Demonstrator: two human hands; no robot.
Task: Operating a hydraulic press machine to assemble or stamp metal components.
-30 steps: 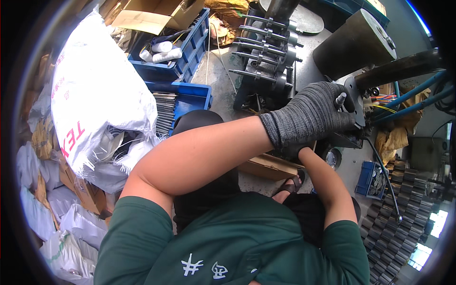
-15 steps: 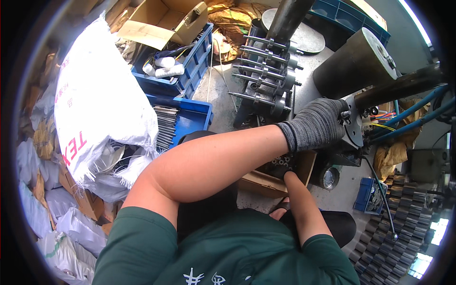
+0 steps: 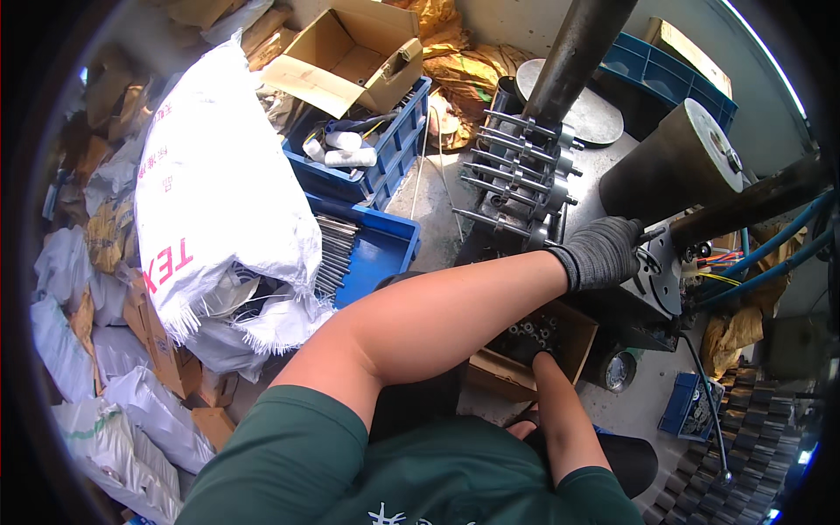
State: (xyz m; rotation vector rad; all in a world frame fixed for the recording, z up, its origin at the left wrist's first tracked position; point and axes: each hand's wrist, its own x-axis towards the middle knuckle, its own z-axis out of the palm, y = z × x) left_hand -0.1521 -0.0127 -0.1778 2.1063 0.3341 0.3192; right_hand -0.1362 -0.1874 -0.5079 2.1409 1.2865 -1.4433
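**Inspection: left hand at plate, right hand in parts box**

A metal pin (image 3: 653, 234) projects by the slotted plate (image 3: 668, 273), next to the left hand (image 3: 606, 254). That hand's gloved fingers are curled; whether they grip the pin cannot be told. The right hand (image 3: 523, 352) is down in the cardboard box (image 3: 584, 346) among small metal parts (image 3: 547, 332); its grasp is hidden. Advisable: steady the left hand, separate parts singly. Shafts (image 3: 477, 217) lie in a row beyond.

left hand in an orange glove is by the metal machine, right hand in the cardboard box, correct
The head view shows the glove is dark grey, not orange. The rest stands: left hand by the machine, right hand in the cardboard box.
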